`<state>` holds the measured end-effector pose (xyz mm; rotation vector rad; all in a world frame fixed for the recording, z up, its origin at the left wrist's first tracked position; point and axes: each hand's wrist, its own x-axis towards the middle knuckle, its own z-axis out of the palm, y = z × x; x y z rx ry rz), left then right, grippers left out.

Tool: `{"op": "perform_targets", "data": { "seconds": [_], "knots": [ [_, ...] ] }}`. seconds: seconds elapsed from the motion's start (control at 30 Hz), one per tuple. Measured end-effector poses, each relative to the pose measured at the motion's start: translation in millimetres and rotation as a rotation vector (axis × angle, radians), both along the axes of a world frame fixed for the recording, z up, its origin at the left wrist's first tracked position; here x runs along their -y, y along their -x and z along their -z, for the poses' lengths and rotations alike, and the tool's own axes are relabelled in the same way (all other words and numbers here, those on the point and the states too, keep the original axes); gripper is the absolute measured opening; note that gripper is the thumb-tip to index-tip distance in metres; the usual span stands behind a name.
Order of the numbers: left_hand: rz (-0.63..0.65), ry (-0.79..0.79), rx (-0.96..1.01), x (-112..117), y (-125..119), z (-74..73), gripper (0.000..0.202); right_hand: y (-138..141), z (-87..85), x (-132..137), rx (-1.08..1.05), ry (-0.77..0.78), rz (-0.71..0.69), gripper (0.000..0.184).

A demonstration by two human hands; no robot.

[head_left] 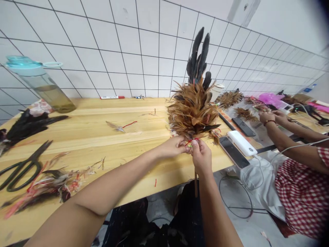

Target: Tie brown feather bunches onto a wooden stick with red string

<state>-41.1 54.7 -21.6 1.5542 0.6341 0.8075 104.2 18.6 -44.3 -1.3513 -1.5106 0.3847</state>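
Note:
A feather duster [194,109] with brown feathers and long black plumes at its top stands before me, tilted away over the table's front edge. My right hand [202,154] is closed round the thin wooden stick [196,187] just below the lowest feathers, its thumb on top. Beside it, my left hand [176,146] is closed in a pinch at the base of the feathers. A short red string [191,140] runs between the fingers of both hands. A bit of bright green shows there too; the fingertips partly hide what they pinch.
Black scissors [28,164], feather scraps [59,185], black feathers [28,127] and a water bottle [52,91] are on the left. A marker [112,97] lies by the wall. To the right are a phone [233,151], a white power bank [242,142] and another person's hands [271,117].

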Motion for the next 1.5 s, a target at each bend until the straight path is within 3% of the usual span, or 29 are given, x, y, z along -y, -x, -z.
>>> {"op": "perform_targets", "data": {
  "seconds": [0.17, 0.33, 0.4, 0.47, 0.63, 0.77, 0.87, 1.03, 1.13, 1.27, 1.33, 1.37, 1.4, 1.5],
  "knots": [
    [-0.233, -0.301, -0.254, -2, 13, -11.7, 0.022, -3, -8.6, 4, 0.171, -0.01, 0.17, 0.032],
    [-0.196, -0.909, -0.567, 19, 17, -38.3, 0.026, 0, -6.3, 5, 0.63, -0.029, 0.405, 0.031],
    [-0.205, -1.133, -0.659, 29, 17, -46.4, 0.027, -1, -5.1, 7, 0.839, -0.019, 0.358, 0.029],
    [-0.218, -1.253, -0.705, 32, 20, -51.5, 0.026, -2, -5.2, 11, 1.005, -0.017, 0.22, 0.027],
    [-0.24, -1.262, -0.777, 17, 31, -50.5, 0.027, -6, -13.0, 29, 1.228, -0.069, -0.094, 0.023],
    [-0.286, -1.129, -0.876, 10, 30, -43.6, 0.022, -5, -21.4, 45, 1.266, -0.102, -0.151, 0.024],
    [-0.414, -1.055, -0.969, 10, 33, -45.2, 0.016, -3, -23.3, 53, 1.251, -0.091, -0.178, 0.023],
    [-0.735, -1.095, -0.962, 1, 57, -59.2, 0.02, 6, -17.4, 61, 1.236, -0.055, -0.328, 0.018],
    [-0.829, -1.099, -0.892, 1, 68, -68.3, 0.021, 13, -12.4, 63, 1.225, -0.028, -0.432, 0.019],
    [-0.881, -1.099, -0.662, 37, 71, -97.3, 0.032, 16, -7.0, 58, 1.084, 0.091, -0.387, 0.019],
    [-0.774, -1.062, -0.427, 68, 72, -118.5, 0.03, 12, -5.4, 51, 0.85, 0.159, -0.361, 0.016],
    [-0.603, -1.011, -0.309, 82, 74, -128.3, 0.026, 9, -5.2, 47, 0.716, 0.18, -0.351, 0.016],
    [-0.355, -0.951, -0.262, 94, 76, -136.1, 0.023, 5, -5.5, 43, 0.606, 0.187, -0.341, 0.017],
    [0.28, -0.79, -0.323, 103, 82, -141.4, 0.02, -8, -11.5, 33, 0.309, 0.189, -0.307, 0.028]
  ]
}}
